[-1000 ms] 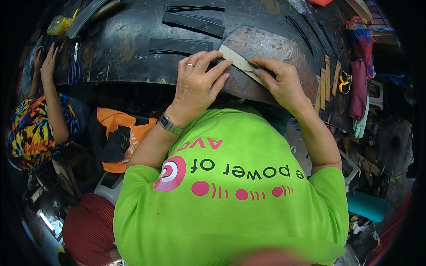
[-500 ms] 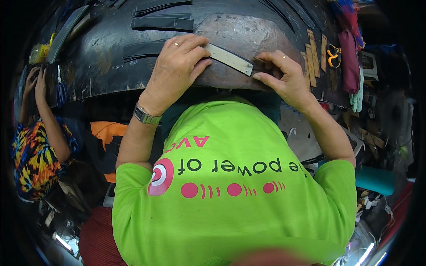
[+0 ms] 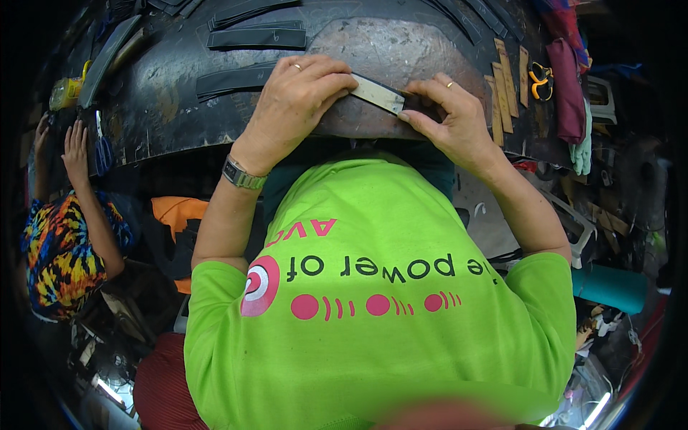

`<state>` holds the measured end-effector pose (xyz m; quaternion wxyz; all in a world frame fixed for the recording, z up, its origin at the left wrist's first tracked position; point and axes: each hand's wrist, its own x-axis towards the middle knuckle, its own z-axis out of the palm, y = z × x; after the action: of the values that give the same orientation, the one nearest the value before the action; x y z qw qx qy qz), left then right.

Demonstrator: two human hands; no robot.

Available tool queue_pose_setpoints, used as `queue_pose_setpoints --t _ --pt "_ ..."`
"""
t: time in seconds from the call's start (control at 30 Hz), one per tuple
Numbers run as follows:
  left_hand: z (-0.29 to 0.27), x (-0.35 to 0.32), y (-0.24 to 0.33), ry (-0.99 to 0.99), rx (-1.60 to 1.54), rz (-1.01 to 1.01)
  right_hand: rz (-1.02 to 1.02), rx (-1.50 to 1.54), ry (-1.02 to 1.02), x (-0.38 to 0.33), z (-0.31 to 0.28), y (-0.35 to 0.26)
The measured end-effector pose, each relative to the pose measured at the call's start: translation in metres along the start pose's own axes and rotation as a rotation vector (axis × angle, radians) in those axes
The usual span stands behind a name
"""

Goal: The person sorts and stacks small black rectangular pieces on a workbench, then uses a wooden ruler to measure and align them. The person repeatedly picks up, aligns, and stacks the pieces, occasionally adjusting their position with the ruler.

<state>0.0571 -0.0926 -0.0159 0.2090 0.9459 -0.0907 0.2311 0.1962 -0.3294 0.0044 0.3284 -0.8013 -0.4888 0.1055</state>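
A short pale strip with a dark edge [image 3: 378,94] lies slanted over the worn brown patch [image 3: 380,46] at the near edge of the work table. My left hand [image 3: 297,97] grips its left part, fingers curled over the top and thumb at the near side, hiding that end. Thumb and fingers of my right hand [image 3: 455,118] pinch the strip's right end. Just beyond my left hand are stacked dark strips [image 3: 233,81], with more dark strips [image 3: 258,37] farther back.
Thin wooden strips [image 3: 505,79] and orange-handled scissors [image 3: 541,81] lie to the right, beside a maroon cloth bundle [image 3: 566,93]. At the left are blue-handled scissors [image 3: 104,147], a yellow-capped jar [image 3: 66,93] and a co-worker's hands [image 3: 75,150] at the table edge.
My left hand has slid right along the strip, covering more of it. The right thumb and fingers have closed onto its right end. The co-worker's hands have moved apart.
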Motion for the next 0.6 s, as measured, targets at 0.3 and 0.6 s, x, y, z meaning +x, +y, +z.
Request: queue_pose_setpoints --t 0.3,0.6 --pt "0.0047 0.003 -0.0024 -0.012 0.002 0.002 0.005 -0.034 0.041 -0.0003 0.0062 0.0004" --pt "0.0041 0.0051 -0.0069 -0.035 -0.008 0.027 0.007 -0.031 0.031 -0.0009 0.0051 0.0007"
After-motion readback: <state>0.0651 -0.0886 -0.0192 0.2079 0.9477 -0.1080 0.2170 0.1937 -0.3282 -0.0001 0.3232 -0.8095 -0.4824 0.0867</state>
